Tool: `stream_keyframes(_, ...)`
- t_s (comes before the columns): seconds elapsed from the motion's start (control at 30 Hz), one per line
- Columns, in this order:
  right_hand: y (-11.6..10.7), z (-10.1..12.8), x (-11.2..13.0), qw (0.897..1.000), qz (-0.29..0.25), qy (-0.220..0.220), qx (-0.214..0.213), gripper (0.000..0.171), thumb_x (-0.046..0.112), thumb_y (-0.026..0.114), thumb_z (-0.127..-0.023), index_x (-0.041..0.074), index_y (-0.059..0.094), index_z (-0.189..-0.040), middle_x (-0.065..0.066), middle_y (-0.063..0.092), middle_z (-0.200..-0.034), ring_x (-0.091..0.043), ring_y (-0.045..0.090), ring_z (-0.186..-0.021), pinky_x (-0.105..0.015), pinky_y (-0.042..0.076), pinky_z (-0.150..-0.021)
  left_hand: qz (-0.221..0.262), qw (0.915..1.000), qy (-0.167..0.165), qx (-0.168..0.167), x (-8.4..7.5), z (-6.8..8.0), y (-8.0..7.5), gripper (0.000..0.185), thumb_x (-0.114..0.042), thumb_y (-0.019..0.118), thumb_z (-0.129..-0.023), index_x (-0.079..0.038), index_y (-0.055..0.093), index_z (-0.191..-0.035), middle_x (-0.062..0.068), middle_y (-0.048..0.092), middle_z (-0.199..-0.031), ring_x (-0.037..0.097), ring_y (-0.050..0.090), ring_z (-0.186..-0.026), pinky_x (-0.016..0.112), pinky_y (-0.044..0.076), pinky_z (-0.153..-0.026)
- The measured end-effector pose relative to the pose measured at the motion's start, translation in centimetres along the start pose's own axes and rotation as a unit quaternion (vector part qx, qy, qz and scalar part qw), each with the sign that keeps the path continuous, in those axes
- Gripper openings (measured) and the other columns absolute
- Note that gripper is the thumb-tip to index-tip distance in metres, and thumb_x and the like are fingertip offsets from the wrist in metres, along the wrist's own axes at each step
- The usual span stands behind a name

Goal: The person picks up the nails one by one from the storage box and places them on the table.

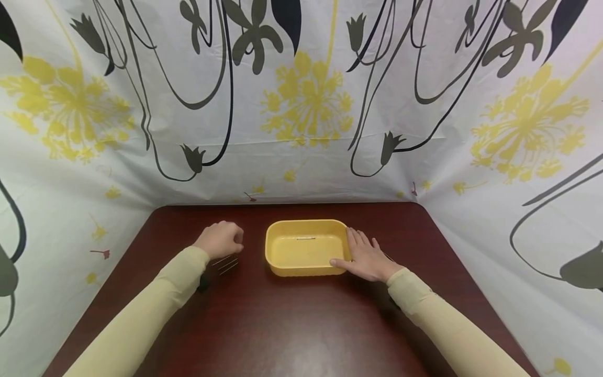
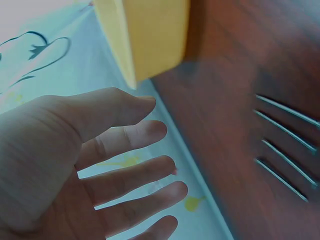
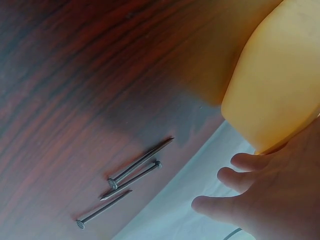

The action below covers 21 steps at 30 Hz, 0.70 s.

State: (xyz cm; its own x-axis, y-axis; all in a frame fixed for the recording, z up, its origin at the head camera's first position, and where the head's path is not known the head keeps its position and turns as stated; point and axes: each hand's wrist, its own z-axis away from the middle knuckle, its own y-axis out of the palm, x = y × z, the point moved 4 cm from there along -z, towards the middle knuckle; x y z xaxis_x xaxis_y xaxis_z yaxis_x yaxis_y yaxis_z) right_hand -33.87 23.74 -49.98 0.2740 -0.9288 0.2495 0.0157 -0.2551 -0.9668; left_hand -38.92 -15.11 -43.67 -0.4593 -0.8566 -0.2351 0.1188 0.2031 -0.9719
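A shallow yellow plastic tray [image 1: 306, 272] stands mid-table with one nail [image 1: 306, 238] lying in it. My right hand [image 1: 367, 257] touches the tray's right end, fingers straight and thumb at the front right corner. Left of the tray, my left hand [image 1: 219, 240] hovers over the table. Its fingers are spread and loosely bent in the left wrist view, with nothing in them. Several steel nails [image 2: 287, 131] lie side by side near that hand. Three more nails [image 3: 142, 164] lie beside the right hand, two of them touching or nearly so; the head view mostly hides them.
The dark red-brown wooden table [image 1: 301, 324] has rounded far corners. White cloth [image 1: 301, 173] printed with yellow and grey flowers hangs behind it and along both sides, close to the table's edges.
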Motion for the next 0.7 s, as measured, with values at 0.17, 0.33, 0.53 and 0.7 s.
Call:
stream_keyframes(0.17,0.0,0.1,0.0,1.0,-0.003,0.0,0.003,0.123,0.091,0.038,-0.081,0.0,0.011,-0.16,-0.019,0.02,-0.164,-0.039,0.02,-0.149,-0.07,0.017,-0.112,0.014,0.9996,0.015,-0.02,-1.6,-1.0,-0.7,0.007,-0.025,0.077,-0.086,-0.02,0.073,-0.083,-0.006,0.064,-0.079,0.016,0.057,-0.068,0.036,0.048,-0.059)
stream_keyframes(0.33,0.1,0.1,-0.1,1.0,-0.011,0.003,0.007,0.124,0.091,0.04,-0.08,0.001,0.008,-0.161,-0.018,0.018,-0.165,-0.038,0.019,-0.15,-0.07,0.017,-0.112,0.015,0.9988,0.027,-0.039,-2.8,-2.2,-0.8,0.006,-0.028,0.076,-0.086,-0.022,0.074,-0.087,-0.007,0.065,-0.084,0.014,0.058,-0.071,0.035,0.049,-0.062)
stream_keyframes(0.53,0.0,0.3,0.0,1.0,-0.014,0.004,0.004,0.126,0.092,0.04,-0.079,0.001,0.009,-0.161,-0.018,0.018,-0.165,-0.039,0.019,-0.15,-0.071,0.016,-0.112,0.024,0.9979,0.036,-0.047,-5.2,-3.5,-1.9,0.009,-0.028,0.074,-0.089,-0.021,0.077,-0.093,-0.006,0.068,-0.088,0.013,0.06,-0.072,0.034,0.051,-0.064)
stream_keyframes(0.7,0.0,0.3,0.0,1.0,-0.02,0.004,0.001,0.126,0.091,0.041,-0.079,0.001,0.01,-0.161,-0.018,0.018,-0.165,-0.038,0.019,-0.15,-0.07,0.016,-0.112,0.021,0.9969,0.058,-0.049,-7.6,-4.5,-2.9,0.014,-0.027,0.072,-0.092,-0.018,0.078,-0.102,-0.002,0.072,-0.098,0.013,0.063,-0.075,0.036,0.053,-0.065)
